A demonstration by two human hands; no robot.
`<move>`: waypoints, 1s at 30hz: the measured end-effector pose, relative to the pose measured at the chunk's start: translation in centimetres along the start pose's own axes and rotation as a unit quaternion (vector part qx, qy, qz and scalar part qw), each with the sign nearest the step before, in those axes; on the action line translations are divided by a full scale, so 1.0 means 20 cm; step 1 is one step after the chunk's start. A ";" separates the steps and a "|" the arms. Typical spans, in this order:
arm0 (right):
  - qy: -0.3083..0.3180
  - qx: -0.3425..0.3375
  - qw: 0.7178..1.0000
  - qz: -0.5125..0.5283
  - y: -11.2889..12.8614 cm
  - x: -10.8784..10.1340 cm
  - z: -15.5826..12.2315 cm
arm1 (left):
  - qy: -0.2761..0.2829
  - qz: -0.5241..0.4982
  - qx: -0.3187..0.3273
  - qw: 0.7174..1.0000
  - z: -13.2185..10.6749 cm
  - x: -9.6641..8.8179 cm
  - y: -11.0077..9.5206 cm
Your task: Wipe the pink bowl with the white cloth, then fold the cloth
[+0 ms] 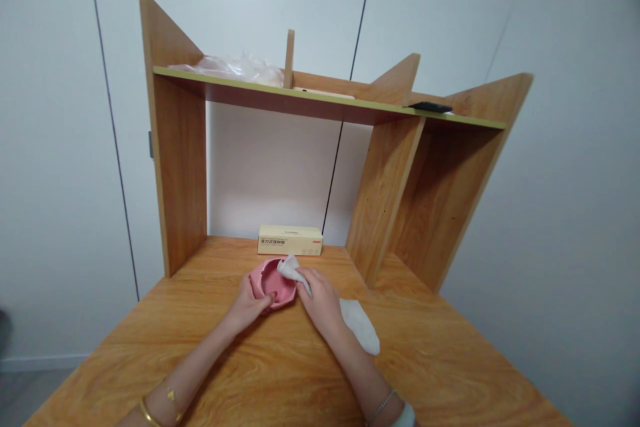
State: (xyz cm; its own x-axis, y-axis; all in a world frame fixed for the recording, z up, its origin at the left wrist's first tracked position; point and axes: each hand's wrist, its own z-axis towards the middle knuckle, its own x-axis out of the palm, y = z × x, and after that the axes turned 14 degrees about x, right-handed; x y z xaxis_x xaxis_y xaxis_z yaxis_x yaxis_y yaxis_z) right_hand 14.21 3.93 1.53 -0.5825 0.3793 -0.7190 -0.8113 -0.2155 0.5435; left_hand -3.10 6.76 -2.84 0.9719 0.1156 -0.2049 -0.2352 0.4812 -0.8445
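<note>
A pink bowl-like dish (279, 282) with an angular rim is tilted toward me above the wooden desk. My left hand (253, 303) grips it from the left side, thumb over the near rim and the other fingers mostly hidden behind it. My right hand (320, 297) is closed on a crumpled white tissue (291, 269), which touches the dish's right rim and inner edge. Another white tissue (361, 327) lies on the desk beside my right forearm, partly covered by it.
A cream-coloured box (290, 241) with printed lettering stands behind the dish. Around it rises a wooden shelf unit (183, 167) with upright panels. On its upper shelf lie a clear plastic bag (235, 69) and a flat black object (431, 107).
</note>
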 end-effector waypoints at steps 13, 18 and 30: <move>0.064 0.262 0.962 -0.050 -0.07 0.16 0.00 | 0.085 0.120 0.145 0.978 -0.08 0.06 -0.14; 0.069 0.291 0.950 -0.085 -0.07 0.16 0.04 | 0.150 0.221 0.085 0.960 -0.09 0.08 -0.25; 0.016 0.225 0.970 -0.091 -0.08 0.15 0.01 | 0.134 0.248 0.039 0.959 -0.11 0.08 -0.33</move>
State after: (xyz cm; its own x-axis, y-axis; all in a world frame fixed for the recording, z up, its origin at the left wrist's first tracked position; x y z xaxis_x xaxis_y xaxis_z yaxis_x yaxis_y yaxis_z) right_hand 13.79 5.61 -1.54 -0.4396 0.3447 -0.8294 -0.7999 0.2699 0.5361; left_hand 0.06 1.87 1.31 0.7026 0.1252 -0.7004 -0.6580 0.4889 -0.5727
